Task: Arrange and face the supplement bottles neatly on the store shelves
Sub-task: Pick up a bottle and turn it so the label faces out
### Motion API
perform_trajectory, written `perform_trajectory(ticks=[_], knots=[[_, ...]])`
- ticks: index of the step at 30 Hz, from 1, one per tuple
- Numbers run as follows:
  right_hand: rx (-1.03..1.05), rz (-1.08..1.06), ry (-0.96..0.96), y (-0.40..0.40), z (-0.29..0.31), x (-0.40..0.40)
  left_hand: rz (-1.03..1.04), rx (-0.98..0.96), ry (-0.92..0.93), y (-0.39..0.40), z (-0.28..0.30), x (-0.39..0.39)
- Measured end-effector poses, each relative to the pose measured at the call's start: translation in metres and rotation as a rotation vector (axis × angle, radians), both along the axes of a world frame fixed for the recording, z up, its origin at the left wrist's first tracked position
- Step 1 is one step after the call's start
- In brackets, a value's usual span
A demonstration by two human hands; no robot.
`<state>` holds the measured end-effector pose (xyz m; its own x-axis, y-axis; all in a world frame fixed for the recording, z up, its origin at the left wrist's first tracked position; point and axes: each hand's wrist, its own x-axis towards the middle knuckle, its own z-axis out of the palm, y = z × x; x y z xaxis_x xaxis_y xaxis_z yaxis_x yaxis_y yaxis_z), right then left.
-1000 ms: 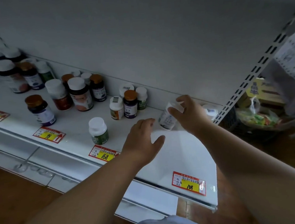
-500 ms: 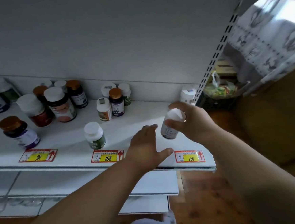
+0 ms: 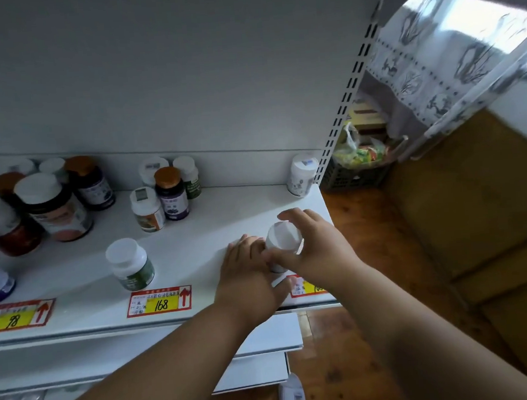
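Head view: the right hand [image 3: 315,249] clamps its grip over the cap of a white bottle [image 3: 282,244], which stands at the shelf [image 3: 197,258] front just behind the 108 tag [image 3: 308,286]. The left hand [image 3: 246,273], fingers straight, touches the bottle's side. Likely step: seating it. Next: turn its label outward, aligned above that tag.

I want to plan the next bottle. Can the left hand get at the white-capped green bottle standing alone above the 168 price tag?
Probably yes. The left hand rests beside the bottle that the right hand grips, and the shelf between it and the green bottle is bare, with nothing standing in the way.
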<state>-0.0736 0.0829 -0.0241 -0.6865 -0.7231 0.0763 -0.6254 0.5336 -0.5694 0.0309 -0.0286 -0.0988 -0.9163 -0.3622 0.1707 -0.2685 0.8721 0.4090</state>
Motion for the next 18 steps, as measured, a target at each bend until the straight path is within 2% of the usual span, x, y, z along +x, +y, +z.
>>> perform_trajectory(ticks=[2, 5, 8, 11, 16, 18], knots=[[-0.06, -0.067, -0.018, 0.003, 0.004, -0.016, 0.058, 0.099, 0.045, 0.002, 0.006, 0.0], [-0.108, -0.187, 0.078, -0.007, 0.012, -0.066, 0.144, 0.218, 0.079, 0.006, 0.02, -0.002], [0.005, -0.222, 0.104, -0.032, 0.015, -0.112, 0.156, 0.271, 0.108, 0.008, 0.036, -0.008], [0.084, -0.168, 0.058, -0.05, 0.005, -0.132, 0.095, 0.227, 0.129, 0.01, 0.049, -0.012], [-0.049, -0.174, 0.031, -0.058, -0.007, -0.139, 0.047, 0.131, 0.063, 0.011, 0.055, -0.016], [-0.122, -0.124, -0.094, -0.052, -0.008, -0.135, 0.059, 0.129, 0.032, 0.012, 0.056, -0.016]])
